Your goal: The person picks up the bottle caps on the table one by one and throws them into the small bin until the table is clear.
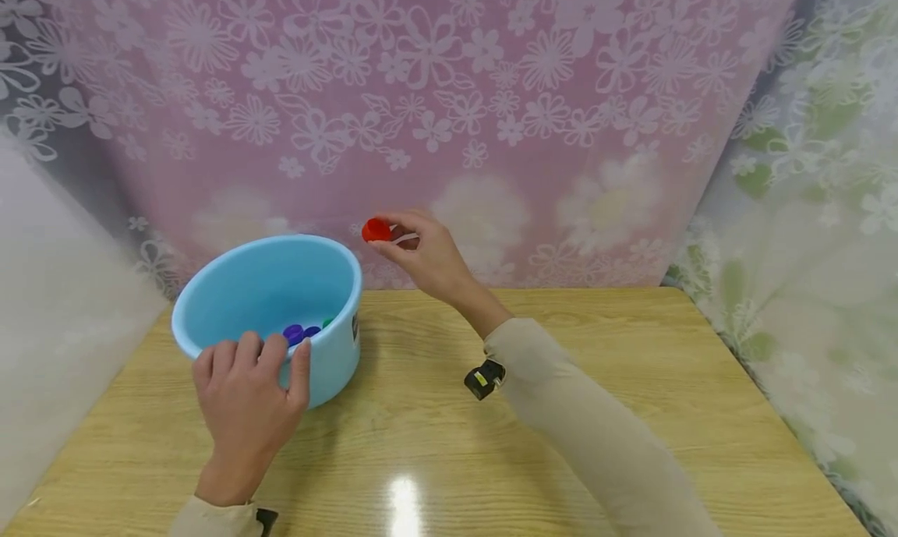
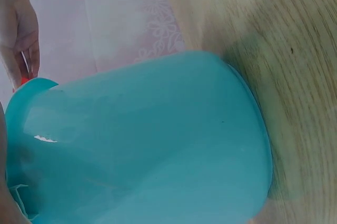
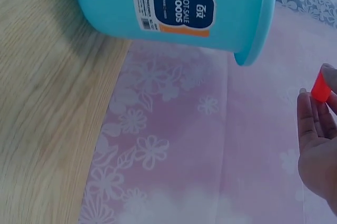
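Observation:
A light blue plastic bucket point(image 1: 337, 369) stands on the left half of the table. My left hand point(image 1: 245, 385) grips its near rim, fingers hooked over the edge and thumb to the right. Just beyond the rim's right side, in the air, my right hand point(image 1: 428, 256) pinches a small red cap point(image 1: 376, 230) between thumb and fingers. The same red cap point(image 3: 320, 87) looks like a short, hollow cylinder in the right wrist view. Low inside the bucket lie purple caps point(image 1: 293, 333) and a green piece point(image 1: 327, 322), partly hidden by the near wall.
The bucket's side carries a printed label point(image 3: 176, 9). Under it is a wooden table point(image 1: 561, 412), with a flowered pink curtain point(image 1: 449, 132) hanging along the back edge. A pale flowered curtain point(image 1: 814, 249) hangs to the right, and a whitish surface point(image 1: 63, 303) borders the left.

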`<state>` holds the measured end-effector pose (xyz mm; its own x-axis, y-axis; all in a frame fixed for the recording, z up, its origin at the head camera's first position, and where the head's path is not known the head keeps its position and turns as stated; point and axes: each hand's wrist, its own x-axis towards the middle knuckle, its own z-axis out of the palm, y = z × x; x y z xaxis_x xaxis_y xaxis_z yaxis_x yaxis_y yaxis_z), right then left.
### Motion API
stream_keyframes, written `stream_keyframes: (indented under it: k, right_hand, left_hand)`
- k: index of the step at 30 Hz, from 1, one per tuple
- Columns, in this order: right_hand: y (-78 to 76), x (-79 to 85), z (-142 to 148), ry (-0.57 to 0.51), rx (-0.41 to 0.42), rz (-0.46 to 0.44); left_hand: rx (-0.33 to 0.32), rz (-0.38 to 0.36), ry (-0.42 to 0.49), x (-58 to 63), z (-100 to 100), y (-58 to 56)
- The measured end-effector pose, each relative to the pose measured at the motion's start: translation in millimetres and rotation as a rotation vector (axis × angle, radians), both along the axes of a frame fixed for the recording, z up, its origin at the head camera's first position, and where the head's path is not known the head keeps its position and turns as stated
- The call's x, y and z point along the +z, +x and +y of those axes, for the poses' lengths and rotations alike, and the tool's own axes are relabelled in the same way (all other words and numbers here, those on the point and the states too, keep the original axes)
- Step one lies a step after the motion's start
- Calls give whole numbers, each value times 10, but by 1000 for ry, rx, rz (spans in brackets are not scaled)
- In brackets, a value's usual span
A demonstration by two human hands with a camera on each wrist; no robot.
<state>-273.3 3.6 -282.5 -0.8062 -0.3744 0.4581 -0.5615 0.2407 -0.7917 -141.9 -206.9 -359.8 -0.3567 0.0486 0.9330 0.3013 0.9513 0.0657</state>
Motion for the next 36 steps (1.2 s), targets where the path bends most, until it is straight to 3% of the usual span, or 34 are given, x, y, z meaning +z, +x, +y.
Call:
stream_keyframes:
  k: [11,21,29,36]
  right_hand:
    - [2,-20,-365,53,36,15]
    - [-10,-85,-648,125,102,81]
    - [0,-164,-803,228,83,55]
    - [42,-218,-846,321,48,67]
  left_hand:
    - [9,-15,-22,-23,-23,-9]
    - [20,-45,-30,-43,-51,-12]
    - [8,-6,-23,-5,-19,-36]
    - [13,-15,-21,-13,-21,-22]
